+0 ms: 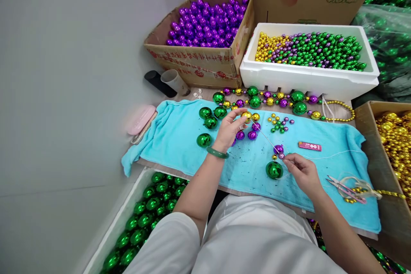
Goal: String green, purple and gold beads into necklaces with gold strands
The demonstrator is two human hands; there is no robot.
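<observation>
My left hand (pixel 228 130), with a green bangle at its wrist, has its fingers closed on a shiny gold bead (pixel 246 116). A thin straight needle or taut thread (pixel 265 137) runs from that bead down to my right hand (pixel 303 173). My right fingertips are pinched beside a small light-purple bead (pixel 281 156); whether they grip the bead or the line is unclear. Close by are a larger purple bead (pixel 278 149) and a big green bead (pixel 274 170). Loose purple beads (pixel 252 135) and green beads (pixel 210 122) lie around my left hand.
A blue towel (pixel 180 137) covers the table. On it lie small mixed beads (pixel 280 124), a red packet (pixel 309 146) and scissors (pixel 345 188). Behind are a bead garland (pixel 255 102), a purple-bead carton (pixel 199 66) and a white foam box (pixel 308 79). A gold-bead carton (pixel 369 132) stands right.
</observation>
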